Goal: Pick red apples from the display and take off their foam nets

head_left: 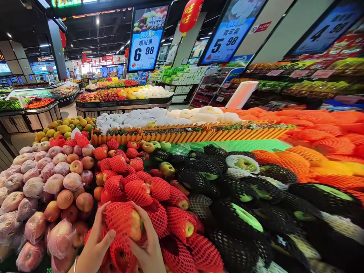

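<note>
Between my two hands is an apple (121, 217) in a red foam net, its bare yellow-red skin showing on the right side. My left hand (98, 239) curls round its left side, thumb pointing inward. On the other side my right hand (146, 240) grips it with the fingertips near the top and the thumb low on the front. More red-netted apples (187, 229) lie below and around it. Left of my hands are bare and plastic-wrapped apples (61, 237); to the right, green apples in black foam nets (246, 216).
An orange corrugated divider (176, 134) runs behind the apples, with white-netted fruit (136, 117) beyond it. Orange-netted fruit (321, 144) is heaped at the right. Hanging price screens (146, 45) stand over the display. Another fruit stand (122, 100) is farther back.
</note>
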`<state>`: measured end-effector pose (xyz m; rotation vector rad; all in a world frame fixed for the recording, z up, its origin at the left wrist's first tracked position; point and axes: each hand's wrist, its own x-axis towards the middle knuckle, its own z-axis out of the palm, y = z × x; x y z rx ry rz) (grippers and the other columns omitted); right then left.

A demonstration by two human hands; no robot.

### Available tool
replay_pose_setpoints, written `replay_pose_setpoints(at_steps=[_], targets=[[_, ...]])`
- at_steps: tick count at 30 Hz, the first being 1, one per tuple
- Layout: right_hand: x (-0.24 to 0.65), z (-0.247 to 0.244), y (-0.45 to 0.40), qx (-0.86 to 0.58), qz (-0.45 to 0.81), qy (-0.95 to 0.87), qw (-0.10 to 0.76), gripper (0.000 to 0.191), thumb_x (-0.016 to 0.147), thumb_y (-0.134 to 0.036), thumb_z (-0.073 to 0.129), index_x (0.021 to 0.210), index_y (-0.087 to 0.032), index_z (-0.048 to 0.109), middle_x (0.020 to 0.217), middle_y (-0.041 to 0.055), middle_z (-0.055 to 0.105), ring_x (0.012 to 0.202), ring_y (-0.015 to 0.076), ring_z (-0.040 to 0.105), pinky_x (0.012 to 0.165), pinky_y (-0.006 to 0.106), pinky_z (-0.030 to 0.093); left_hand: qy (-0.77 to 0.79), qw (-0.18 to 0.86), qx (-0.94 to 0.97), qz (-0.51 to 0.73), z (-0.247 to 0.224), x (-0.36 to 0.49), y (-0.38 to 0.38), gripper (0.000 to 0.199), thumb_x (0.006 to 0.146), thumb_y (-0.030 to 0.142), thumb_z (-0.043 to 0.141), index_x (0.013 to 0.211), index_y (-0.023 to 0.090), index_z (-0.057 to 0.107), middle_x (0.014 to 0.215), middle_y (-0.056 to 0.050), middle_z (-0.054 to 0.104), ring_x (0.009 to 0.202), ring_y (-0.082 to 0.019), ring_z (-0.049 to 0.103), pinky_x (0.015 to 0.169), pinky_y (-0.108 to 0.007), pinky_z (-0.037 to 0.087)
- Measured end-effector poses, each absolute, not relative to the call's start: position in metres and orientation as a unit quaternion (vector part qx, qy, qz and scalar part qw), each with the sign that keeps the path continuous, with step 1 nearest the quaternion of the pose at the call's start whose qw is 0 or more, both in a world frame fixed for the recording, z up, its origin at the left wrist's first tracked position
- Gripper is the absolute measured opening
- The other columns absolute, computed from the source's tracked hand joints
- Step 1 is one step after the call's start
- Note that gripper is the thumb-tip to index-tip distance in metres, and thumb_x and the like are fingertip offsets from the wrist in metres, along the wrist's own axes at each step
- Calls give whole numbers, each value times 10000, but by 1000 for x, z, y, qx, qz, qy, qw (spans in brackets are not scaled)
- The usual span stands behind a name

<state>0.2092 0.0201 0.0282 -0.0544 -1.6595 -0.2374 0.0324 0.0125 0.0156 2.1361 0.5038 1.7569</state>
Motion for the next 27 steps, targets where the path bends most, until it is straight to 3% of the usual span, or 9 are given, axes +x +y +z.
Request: replay_pose_setpoints(at_steps=[3, 6, 12, 16, 18, 20, 23, 25, 27], targets=[[207, 25, 22, 24, -30, -743, 668, 643, 936, -340, 615, 1503, -309, 314, 1494, 74, 365, 1381, 145, 407, 1125, 221, 369, 178, -5, 754, 632, 23, 26, 5, 894, 791, 711, 546, 1485, 228, 256, 1569, -106, 97, 1518, -256, 71, 1302, -497, 43], [203, 22, 22, 60, 31, -759, 647, 634, 954, -358, 587, 1517, -334, 298, 1536, 51, 303, 1416, 139, 351, 1151, 212, 323, 135, -91, 798, 581, 27, 24, 9, 989, 735, 682, 646, 1512, 305, 164, 1586, -86, 28, 1528, -255, 25, 1297, -508, 101], [183, 10, 23, 86, 137, -753, 638, 578, 1001, -388, 501, 1516, -465, 251, 1594, -64, 159, 1481, 90, 180, 1218, 232, 182, 172, -56, 814, 552, 20, 28, 28, 778, 832, 439, 647, 1427, 171, 223, 1583, -185, 103, 1523, -235, 156, 1296, -452, 213], [169, -5, 29, 38, 202, -712, 672, 557, 1040, -450, 356, 1571, -367, 207, 1616, -38, 46, 1504, 121, -4, 1234, 329, 37, 168, -88, 784, 591, 11, 25, 51, 954, 831, 386, 653, 1477, 258, -37, 1608, -164, -116, 1504, -287, 224, 1252, -419, 336], [168, -9, 31, 37, 203, -719, 663, 537, 1064, -416, 209, 1594, -335, 174, 1615, -16, 51, 1498, 122, 2, 1234, 352, 54, 137, -112, 732, 658, 10, 25, 58, 1016, 787, 409, 705, 1479, 306, -32, 1617, -146, -73, 1462, -303, 315, 1179, -405, 434], [174, -7, 27, 27, 121, -753, 647, 527, 1070, -343, 178, 1596, -365, 157, 1606, -13, 125, 1491, 112, 113, 1234, 338, 167, 114, -86, 692, 707, 12, 27, 56, 978, 740, 465, 744, 1455, 304, 96, 1607, -133, 95, 1438, -293, 351, 1170, -409, 438], [194, 9, 10, -50, -157, -785, 597, 572, 1046, -261, 351, 1582, -388, 197, 1562, -16, 274, 1469, 111, 235, 1213, 307, 261, 102, -6, 684, 722, 20, 31, 38, 842, 685, 566, 760, 1319, 236, 315, 1541, -140, 247, 1413, -284, 359, 1219, -443, 364], [206, 22, -1, -91, -281, -744, 599, 548, 1032, -292, 409, 1561, -342, 276, 1548, 12, 295, 1459, 144, 257, 1213, 342, 250, 116, 53, 651, 748, 23, 31, 24, 997, 626, 677, 742, 1366, 227, 249, 1563, -145, 178, 1464, -307, 245, 1284, -484, 223], [212, 31, -9, -88, -286, -726, 620, 632, 1009, -462, 447, 1577, -293, 228, 1582, 65, 190, 1485, 197, 193, 1208, 398, 234, 151, 118, 617, 763, 24, 29, 16, 1230, 551, 808, 681, 1462, 229, 91, 1587, -131, 114, 1516, -324, 44, 1316, -489, 21]])
